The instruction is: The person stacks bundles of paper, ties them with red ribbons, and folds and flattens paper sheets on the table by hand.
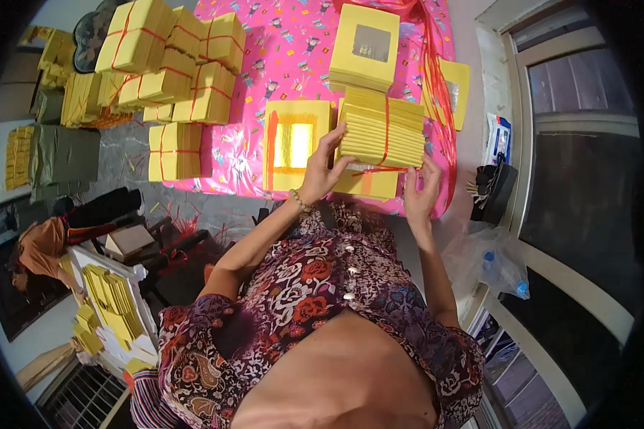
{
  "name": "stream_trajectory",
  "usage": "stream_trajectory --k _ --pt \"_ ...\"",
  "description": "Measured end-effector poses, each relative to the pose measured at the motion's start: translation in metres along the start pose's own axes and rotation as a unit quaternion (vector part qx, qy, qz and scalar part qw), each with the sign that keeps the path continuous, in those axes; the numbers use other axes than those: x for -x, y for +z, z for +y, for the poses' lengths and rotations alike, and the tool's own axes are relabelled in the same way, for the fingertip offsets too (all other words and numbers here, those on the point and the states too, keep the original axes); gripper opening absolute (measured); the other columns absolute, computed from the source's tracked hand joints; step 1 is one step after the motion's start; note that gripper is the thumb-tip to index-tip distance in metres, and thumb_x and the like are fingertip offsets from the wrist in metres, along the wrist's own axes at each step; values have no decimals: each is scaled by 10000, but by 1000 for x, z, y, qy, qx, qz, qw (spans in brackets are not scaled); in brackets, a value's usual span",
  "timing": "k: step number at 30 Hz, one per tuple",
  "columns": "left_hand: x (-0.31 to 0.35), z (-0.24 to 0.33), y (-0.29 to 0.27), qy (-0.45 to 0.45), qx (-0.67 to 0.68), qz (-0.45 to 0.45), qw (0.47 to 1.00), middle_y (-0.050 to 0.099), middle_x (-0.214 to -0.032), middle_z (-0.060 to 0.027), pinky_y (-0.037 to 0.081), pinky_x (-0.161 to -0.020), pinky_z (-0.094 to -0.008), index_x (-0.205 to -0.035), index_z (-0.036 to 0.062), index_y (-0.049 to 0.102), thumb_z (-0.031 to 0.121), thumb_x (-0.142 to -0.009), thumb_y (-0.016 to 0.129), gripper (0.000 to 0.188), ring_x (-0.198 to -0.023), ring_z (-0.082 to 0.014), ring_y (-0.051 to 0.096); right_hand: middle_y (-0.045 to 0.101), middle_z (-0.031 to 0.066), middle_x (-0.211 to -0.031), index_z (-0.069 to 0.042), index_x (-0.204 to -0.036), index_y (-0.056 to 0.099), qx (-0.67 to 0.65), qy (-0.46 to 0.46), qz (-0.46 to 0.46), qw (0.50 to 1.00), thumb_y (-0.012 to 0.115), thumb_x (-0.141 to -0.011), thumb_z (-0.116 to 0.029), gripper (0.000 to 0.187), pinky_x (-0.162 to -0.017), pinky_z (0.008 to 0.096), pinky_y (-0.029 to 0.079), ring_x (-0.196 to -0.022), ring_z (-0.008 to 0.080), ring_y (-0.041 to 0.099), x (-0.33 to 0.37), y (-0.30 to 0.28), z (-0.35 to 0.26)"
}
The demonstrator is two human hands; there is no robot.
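Observation:
A thick bundle of folded yellow paper (368,146) is tilted up over the near right part of the table, with a red string (387,132) running across it. My left hand (322,168) grips its left edge, thumb below and fingers along the side. At its lower right corner, my right hand (422,191) has its fingers closed against the edge. Another length of red string lies just under the bundle between my hands. Beneath it shows more yellow paper (365,186). Left of the bundle lies a yellow sheet stack with an orange-framed shiny square (293,146).
Beyond the bundle stands a stack of yellow sheets with a grey square (365,46). Tied yellow bundles (207,93) are piled at the table's left. Loose red strings (442,93) hang along the right edge of the pink table cover (286,43). Another person (43,247) works at lower left.

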State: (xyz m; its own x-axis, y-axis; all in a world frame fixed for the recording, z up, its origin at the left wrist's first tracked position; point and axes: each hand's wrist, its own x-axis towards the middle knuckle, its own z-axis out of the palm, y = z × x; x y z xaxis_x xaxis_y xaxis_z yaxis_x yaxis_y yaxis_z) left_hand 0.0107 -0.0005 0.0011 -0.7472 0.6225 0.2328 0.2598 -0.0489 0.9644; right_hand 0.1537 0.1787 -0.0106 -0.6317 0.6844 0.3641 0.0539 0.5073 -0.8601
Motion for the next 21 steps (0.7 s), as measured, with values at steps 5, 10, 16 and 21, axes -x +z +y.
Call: stream_trajectory --k 5,10,16,21 --pt "18 -3 1 0 -41 12 999 456 -1426 -178 410 -1070 -355 -1326 11 453 -14 -843 668 529 -1311 -278 464 554 77 -1064 -105 -981 647 169 -211 -67 961 728 -780 -102 216 -937 430 390 -1105 266 525 -11 -6 -45" --pt "17 -9 1 -23 44 66 997 505 -1380 -162 461 -1016 -349 -1305 11 488 29 -888 634 442 -1244 -232 522 552 16 -974 -143 -960 659 236 -289 -175 911 733 -765 -166 210 -862 382 372 -980 216 530 -19 27 -59" --pt "16 -14 2 -109 117 106 981 578 -1216 -125 513 -923 -328 -1297 31 497 117 -915 635 415 -1130 -193 560 541 -18 -882 -157 -968 646 252 -305 -159 905 720 -774 -183 209 -807 353 367 -880 177 530 -12 40 -56" --pt "8 -6 10 -147 30 120 981 576 -1182 -118 529 -796 -310 -1304 41 487 249 -876 703 522 -1053 -189 567 539 -15 -857 -153 -942 626 256 -305 -133 908 722 -767 -192 203 -794 352 369 -853 179 530 -8 50 -47"
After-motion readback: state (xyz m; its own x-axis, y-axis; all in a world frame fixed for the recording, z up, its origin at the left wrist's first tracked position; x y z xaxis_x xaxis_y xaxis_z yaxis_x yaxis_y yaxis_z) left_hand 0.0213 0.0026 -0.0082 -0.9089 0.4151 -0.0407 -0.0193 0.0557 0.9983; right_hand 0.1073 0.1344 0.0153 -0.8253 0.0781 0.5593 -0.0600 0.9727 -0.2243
